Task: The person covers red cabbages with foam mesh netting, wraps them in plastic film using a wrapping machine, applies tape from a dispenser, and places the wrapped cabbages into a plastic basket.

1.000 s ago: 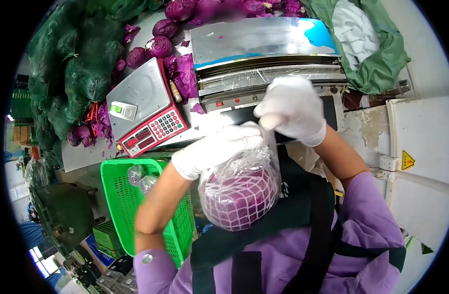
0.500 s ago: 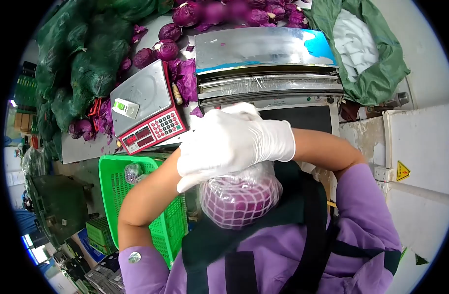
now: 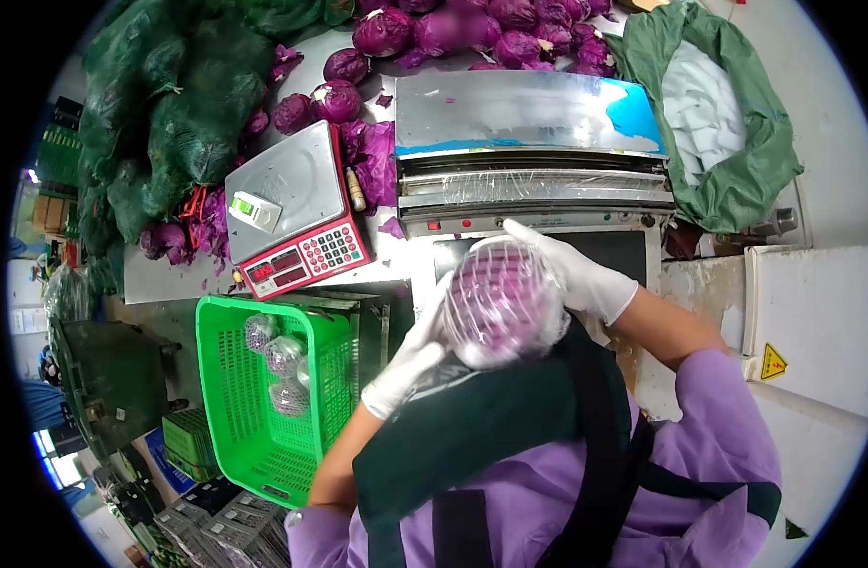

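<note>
A red cabbage [image 3: 503,301] in a white foam net and clear plastic film is held up in front of my apron. My left hand [image 3: 417,356], in a white glove, cups its left side. On the opposite side my right hand [image 3: 587,282], also gloved, presses against the upper right of the wrapped cabbage. Parts of the fingers of both hands are hidden behind it or blurred. Just beyond the cabbage stands the film wrapping machine [image 3: 528,114], with clear film stretched across its rollers.
A scale [image 3: 287,189] with a red keypad stands to the left, a small white box [image 3: 254,212] on its pan. Below it, a green basket [image 3: 331,355] holds several wrapped cabbages. Loose red cabbages [image 3: 384,32], green net sacks [image 3: 202,104] and a green bag [image 3: 751,104] line the back.
My hands were crossed over the top of the wrapped cabbage. They have uncrossed and now grip it from opposite sides, and the cabbage has risen away from my body.
</note>
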`<state>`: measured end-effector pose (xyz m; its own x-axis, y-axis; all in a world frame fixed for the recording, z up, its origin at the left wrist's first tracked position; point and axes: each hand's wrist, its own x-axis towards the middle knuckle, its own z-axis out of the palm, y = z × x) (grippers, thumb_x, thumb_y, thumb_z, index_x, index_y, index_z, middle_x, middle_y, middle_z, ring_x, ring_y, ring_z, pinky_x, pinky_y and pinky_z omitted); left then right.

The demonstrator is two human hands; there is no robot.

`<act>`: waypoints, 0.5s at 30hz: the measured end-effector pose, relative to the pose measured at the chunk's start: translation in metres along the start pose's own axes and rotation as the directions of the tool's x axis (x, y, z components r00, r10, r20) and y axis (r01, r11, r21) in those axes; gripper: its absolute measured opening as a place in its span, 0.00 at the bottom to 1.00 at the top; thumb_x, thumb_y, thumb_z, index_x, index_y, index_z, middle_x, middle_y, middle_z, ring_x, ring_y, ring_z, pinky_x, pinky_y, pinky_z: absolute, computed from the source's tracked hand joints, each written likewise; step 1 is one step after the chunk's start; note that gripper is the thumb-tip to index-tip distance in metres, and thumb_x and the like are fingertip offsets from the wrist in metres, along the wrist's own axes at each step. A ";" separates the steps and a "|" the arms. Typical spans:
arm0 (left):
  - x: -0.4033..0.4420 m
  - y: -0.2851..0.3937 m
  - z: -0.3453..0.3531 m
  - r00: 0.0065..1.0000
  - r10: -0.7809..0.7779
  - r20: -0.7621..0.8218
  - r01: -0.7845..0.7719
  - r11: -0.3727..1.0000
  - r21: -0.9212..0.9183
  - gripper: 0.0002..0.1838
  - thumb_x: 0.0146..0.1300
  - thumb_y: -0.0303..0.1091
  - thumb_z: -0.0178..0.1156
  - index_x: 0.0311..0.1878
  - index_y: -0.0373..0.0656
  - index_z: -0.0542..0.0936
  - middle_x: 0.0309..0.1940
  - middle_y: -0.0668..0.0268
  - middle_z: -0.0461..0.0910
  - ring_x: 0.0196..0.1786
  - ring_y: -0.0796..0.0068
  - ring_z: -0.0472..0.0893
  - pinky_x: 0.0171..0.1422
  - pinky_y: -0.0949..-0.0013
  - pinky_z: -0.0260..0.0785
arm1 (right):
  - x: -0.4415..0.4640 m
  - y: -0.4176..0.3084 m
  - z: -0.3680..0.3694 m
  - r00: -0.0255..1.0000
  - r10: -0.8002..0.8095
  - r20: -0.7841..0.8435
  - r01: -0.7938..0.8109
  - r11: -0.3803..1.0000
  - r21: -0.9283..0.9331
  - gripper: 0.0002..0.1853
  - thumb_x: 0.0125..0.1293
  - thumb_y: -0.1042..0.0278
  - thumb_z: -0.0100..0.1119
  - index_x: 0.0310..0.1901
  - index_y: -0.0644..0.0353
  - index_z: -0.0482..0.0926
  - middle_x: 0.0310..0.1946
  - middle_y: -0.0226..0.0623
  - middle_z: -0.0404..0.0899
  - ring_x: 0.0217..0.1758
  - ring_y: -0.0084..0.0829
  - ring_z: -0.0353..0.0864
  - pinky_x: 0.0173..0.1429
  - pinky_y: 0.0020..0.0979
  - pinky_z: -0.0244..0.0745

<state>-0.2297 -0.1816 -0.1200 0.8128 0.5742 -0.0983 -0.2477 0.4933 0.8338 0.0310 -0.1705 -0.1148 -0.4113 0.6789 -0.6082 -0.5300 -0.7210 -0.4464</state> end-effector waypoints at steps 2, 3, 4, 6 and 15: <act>0.010 -0.009 0.008 0.971 -0.025 -0.238 0.015 0.999 -0.043 0.57 0.61 0.61 0.63 0.80 0.41 0.41 0.79 0.57 0.47 0.81 0.63 0.49 0.82 0.57 0.44 | 0.000 0.000 0.007 0.990 0.010 -0.138 0.003 0.996 0.093 0.27 0.76 0.44 0.48 0.57 0.63 0.76 0.56 0.38 0.80 0.57 0.31 0.79 0.67 0.37 0.71; 0.017 -0.016 0.002 0.938 -0.047 -0.345 -0.008 0.988 -0.155 0.57 0.61 0.62 0.63 0.80 0.42 0.42 0.78 0.58 0.48 0.80 0.63 0.50 0.82 0.57 0.45 | 0.005 -0.001 0.017 0.987 -0.007 -0.160 0.024 0.994 0.109 0.28 0.75 0.43 0.48 0.58 0.62 0.76 0.57 0.38 0.80 0.58 0.31 0.79 0.68 0.37 0.71; 0.018 -0.020 -0.007 0.936 0.142 -0.321 -0.203 0.965 -0.166 0.54 0.63 0.66 0.58 0.80 0.46 0.44 0.78 0.60 0.51 0.79 0.65 0.54 0.80 0.56 0.50 | 0.004 -0.004 0.035 0.987 -0.033 -0.157 0.049 0.994 0.095 0.28 0.78 0.43 0.39 0.60 0.61 0.74 0.59 0.37 0.78 0.61 0.30 0.77 0.69 0.37 0.70; 0.022 -0.009 -0.010 0.836 0.158 -0.525 -0.338 0.903 -0.267 0.46 0.67 0.72 0.45 0.77 0.49 0.53 0.74 0.60 0.60 0.75 0.60 0.62 0.77 0.52 0.57 | 0.003 -0.007 0.056 0.993 -0.118 -0.008 0.117 0.993 -0.014 0.28 0.79 0.45 0.39 0.68 0.58 0.66 0.65 0.35 0.73 0.66 0.31 0.73 0.71 0.41 0.68; -0.008 0.006 -0.041 0.681 0.167 -0.713 -0.643 0.603 -0.473 0.50 0.59 0.80 0.46 0.74 0.51 0.63 0.72 0.57 0.64 0.73 0.50 0.63 0.77 0.41 0.54 | 0.063 -0.007 0.085 0.916 -0.257 0.310 0.400 0.660 -0.636 0.37 0.71 0.52 0.61 0.76 0.54 0.58 0.55 0.39 0.77 0.55 0.29 0.74 0.58 0.32 0.73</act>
<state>-0.2593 -0.1562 -0.1369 0.1364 0.9393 -0.3147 -0.9208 0.2374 0.3094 -0.0538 -0.1106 -0.0940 -0.4704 0.8495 -0.2389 -0.0433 -0.2926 -0.9553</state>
